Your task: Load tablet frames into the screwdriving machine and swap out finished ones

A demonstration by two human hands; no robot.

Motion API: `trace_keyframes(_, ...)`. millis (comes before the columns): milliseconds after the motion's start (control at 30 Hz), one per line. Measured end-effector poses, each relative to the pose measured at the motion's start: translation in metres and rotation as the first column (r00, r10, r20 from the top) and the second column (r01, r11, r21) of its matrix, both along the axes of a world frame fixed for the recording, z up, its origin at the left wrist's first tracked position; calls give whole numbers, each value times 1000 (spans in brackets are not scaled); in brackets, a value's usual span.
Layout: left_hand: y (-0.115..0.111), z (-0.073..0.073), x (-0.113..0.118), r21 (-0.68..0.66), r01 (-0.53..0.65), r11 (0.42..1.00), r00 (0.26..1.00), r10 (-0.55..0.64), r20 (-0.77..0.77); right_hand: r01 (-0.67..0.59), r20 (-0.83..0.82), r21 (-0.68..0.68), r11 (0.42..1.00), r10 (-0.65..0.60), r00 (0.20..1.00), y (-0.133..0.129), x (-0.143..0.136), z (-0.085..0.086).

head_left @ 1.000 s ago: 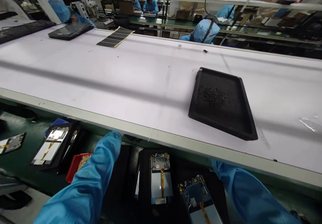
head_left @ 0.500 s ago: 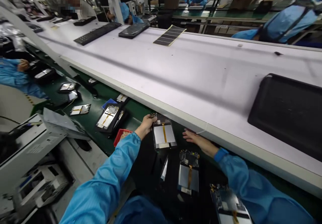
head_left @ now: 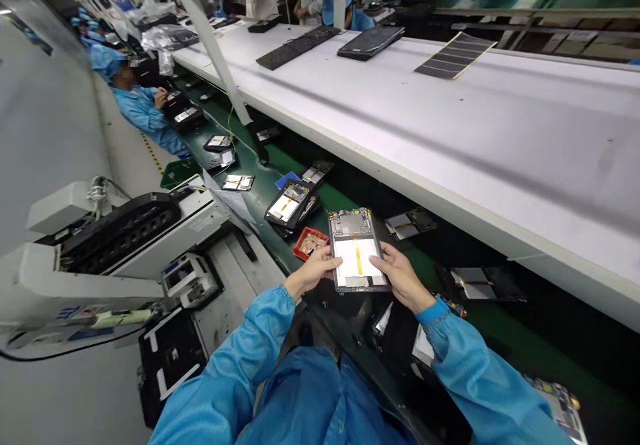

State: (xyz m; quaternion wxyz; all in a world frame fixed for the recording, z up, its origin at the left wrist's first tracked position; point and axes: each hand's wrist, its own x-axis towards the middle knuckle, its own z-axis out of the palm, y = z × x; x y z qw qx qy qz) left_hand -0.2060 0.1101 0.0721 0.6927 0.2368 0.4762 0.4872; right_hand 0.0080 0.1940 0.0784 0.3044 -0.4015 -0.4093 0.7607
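An opened tablet (head_left: 350, 228) is held up over the bench edge, its circuit board at the far end and a silver battery with a yellow tape strip towards me. My left hand (head_left: 316, 268) grips its left side, thumb on top. On the opposite side my right hand (head_left: 400, 275) grips it the same way. Just left of the tablet sits a red tray (head_left: 299, 250) of small parts. Behind my right hand another opened tablet (head_left: 407, 223) lies under the shelf. One more opened tablet (head_left: 475, 283) rests to the right.
A long white shelf (head_left: 425, 125) runs above the green bench (head_left: 260, 201). Stacked opened tablets (head_left: 287, 205) stand beyond the red tray. A machine (head_left: 135, 251) occupies the left. A co-worker in blue (head_left: 145, 108) sits farther along the bench.
The view has swung left. My left hand has brought a tablet back from under the shelf, and my right hand, formerly empty with fingers stretched, now grips its right side.
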Motion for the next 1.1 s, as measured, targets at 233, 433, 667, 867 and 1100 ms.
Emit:
trace_keyframes(233, -35, 6, -16, 21, -302, 953, 950, 300, 83, 348, 128, 90, 933, -357, 925, -56, -18, -27)
trace_keyframes(433, -50, 14, -22, 50, -454, 889, 887, 446, 122, -16, -8, -27, 1000, 16, 1000, -145, -74, -40)
trace_keyframes(667, -66, 27, -26, 46, -490, 870, 869, 483, 109, -132, 21, -49, 990, 133, 991, -174, -121, -22)
trace_keyframes(867, -79, 31, -41, 101, -541, 835, 841, 537, 66, -254, 140, 24, 967, 249, 958, -178, -99, 9)
trace_keyframes(1100, -92, 40, -41, 165, -546, 821, 837, 545, 58, -378, 438, 340, 861, 211, 874, -150, -71, 53)
